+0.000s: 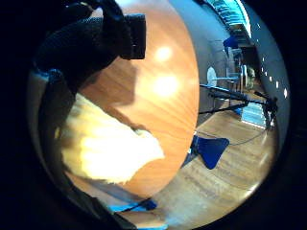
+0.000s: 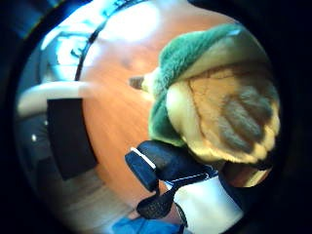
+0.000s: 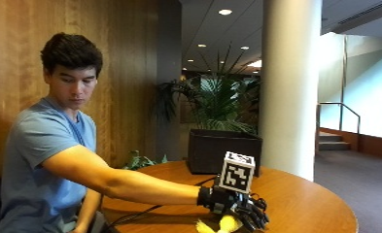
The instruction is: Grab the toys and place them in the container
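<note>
**Plush toy in hand above the round table**

Wood panelling, a white column and a potted palm back the round wooden table (image 3: pixel 307 204) where a person in a blue shirt sits, right arm stretched across it. The gloved right hand (image 3: pixel 242 208) is at the near edge, fingers curled round a yellow and green toy (image 3: pixel 219 224) whose yellow part pokes out beneath the glove. The thumb-side palm view shows the plush (image 2: pixel 214 107) filling the space before the palm, a cream paw with grey pads facing the camera and a green hood behind, a black thumb strap just under it; the wrap looks meant to keep a soft, shapeless thing from slipping. In the little-finger view pale fur (image 1: pixel 105 148) sits close to the palm with bare tabletop beyond, so the toy seems lifted or barely resting.

A dark container (image 3: pixel 224 151) stands further back on the table, well apart from the hand. I judge the toy is picked up and the carry to the container is what remains. The bare hand is hidden.
</note>
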`<state>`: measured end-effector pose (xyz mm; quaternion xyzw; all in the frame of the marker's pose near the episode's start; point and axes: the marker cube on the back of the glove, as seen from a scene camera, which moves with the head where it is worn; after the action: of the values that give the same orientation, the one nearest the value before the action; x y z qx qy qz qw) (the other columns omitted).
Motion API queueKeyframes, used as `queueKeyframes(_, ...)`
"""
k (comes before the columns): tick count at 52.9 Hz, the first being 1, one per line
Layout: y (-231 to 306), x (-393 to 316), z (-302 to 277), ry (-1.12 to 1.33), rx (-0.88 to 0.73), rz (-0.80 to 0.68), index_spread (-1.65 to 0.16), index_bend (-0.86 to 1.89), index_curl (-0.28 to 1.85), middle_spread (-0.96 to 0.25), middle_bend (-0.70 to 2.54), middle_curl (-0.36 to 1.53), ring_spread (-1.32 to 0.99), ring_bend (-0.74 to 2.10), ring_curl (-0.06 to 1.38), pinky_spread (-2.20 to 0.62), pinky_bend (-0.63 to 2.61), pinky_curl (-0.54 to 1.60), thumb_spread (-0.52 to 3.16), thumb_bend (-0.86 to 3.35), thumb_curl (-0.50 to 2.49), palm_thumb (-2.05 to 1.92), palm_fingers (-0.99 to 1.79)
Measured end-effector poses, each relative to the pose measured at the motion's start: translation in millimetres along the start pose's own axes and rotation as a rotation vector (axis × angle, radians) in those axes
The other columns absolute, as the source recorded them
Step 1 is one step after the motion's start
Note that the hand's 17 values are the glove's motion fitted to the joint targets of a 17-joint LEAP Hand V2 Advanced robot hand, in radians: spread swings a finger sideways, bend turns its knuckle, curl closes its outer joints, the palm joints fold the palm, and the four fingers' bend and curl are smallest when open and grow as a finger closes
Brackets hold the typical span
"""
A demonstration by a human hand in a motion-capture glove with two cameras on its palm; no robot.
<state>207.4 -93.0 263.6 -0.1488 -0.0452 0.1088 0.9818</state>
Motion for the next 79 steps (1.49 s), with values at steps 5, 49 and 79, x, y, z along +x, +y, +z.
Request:
queueKeyframes(5, -1, 1, 1, -0.019, 0.029, -0.015, -0.30, 0.07, 0.15, -0.02, 0.30, 0.40, -0.04, 0.74, 0.29, 0.03, 1.02, 0.33, 0.93, -0.07, 0.20, -0.08, 0.01)
queueKeyframes(49, 65, -91, -196, -0.015, 0.345, -0.119, -0.33, 0.14, 0.10, -0.34, 0.73, 0.65, -0.38, 1.28, 0.49, -0.41, 1.14, 0.42, 1.15, -0.03, 0.25, 0.02, 0.95)
queueKeyframes(79, 144, -305, -263, -0.009, 0.372, -0.328, -0.32, 0.12, 0.06, -0.35, 0.65, 0.69, -0.39, 1.22, 0.48, -0.42, 1.10, 0.42, 1.14, -0.04, 0.23, -0.04, 0.98)
